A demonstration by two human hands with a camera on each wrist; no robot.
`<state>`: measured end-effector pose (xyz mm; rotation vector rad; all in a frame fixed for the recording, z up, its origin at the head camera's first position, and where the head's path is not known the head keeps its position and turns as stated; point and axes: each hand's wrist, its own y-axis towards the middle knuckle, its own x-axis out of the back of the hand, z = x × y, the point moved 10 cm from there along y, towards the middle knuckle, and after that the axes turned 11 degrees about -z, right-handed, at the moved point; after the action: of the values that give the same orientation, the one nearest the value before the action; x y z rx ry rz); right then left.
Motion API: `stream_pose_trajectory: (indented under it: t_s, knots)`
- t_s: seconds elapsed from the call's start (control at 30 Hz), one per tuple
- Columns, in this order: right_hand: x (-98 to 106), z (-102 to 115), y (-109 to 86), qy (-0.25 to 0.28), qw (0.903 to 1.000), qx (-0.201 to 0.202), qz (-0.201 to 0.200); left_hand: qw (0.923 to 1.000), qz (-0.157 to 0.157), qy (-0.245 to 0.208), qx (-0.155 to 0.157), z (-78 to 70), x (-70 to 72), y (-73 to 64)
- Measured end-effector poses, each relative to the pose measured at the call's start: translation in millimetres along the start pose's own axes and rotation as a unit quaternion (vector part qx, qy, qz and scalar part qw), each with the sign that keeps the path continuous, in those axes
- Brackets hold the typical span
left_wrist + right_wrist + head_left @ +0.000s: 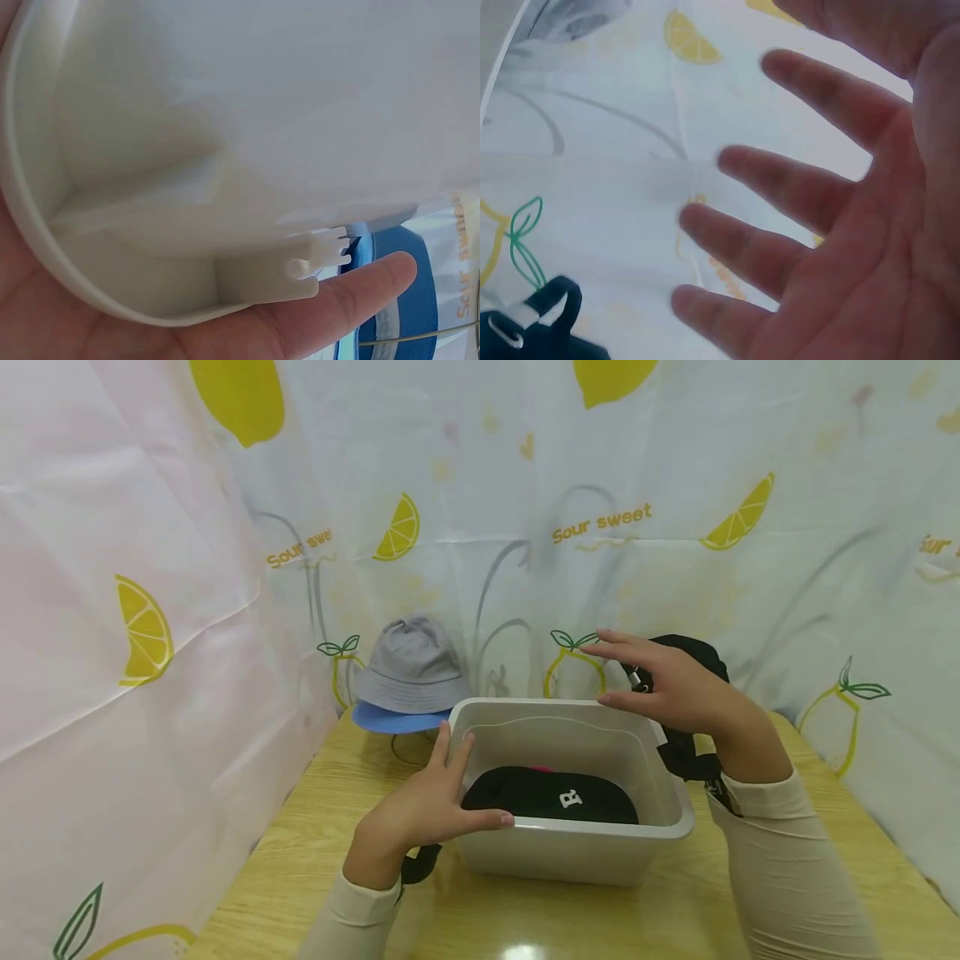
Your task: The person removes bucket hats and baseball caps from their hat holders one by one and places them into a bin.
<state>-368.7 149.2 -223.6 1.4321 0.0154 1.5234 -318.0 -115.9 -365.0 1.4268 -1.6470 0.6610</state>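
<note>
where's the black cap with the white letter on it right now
In the head view the black cap lies at the bottom of the grey plastic bin at table centre, between the left hand on the near-left rim and the right hand.

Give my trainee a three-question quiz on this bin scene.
1. True or false: the left hand rests on the bin rim.
2. What lies inside the bin? A) grey hat B) black cap C) nothing
3. Fill in: the grey hat sits on a ____ hat.

Key: 1 true. 2 B, the black cap. 3 blue. The right hand is spread open above the bin's far rim, holding nothing.
</note>
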Motion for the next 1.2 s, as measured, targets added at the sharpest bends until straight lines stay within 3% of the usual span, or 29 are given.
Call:
stream_pose_trajectory:
  t_s: [0.17,0.4,0.6,0.9,1.2]
  knots:
    - [13.2,-19.6,-3.0,-0.006,0.9976,-0.048,-0.049,1.0,-0.004,0.007,-0.001,1.2,-0.4,0.0]
    - [25.0,-52.3,-15.2,-0.002,0.9871,-0.132,-0.091,1.0,0.001,0.003,0.003,1.5,-1.8,-1.1]
    - [30.6,-75.3,-21.1,-0.013,0.9784,-0.169,-0.118,0.9999,0.006,-0.001,0.009,2.2,-2.3,-3.0]
    - [26.4,-95.8,-30.7,-0.024,0.973,-0.205,-0.103,0.9999,0.008,-0.005,0.005,1.8,1.6,-2.8]
    - [25.0,-131.4,-43.3,-0.034,0.9625,-0.239,-0.123,0.9998,0.011,-0.012,0.009,1.5,1.9,-4.4]
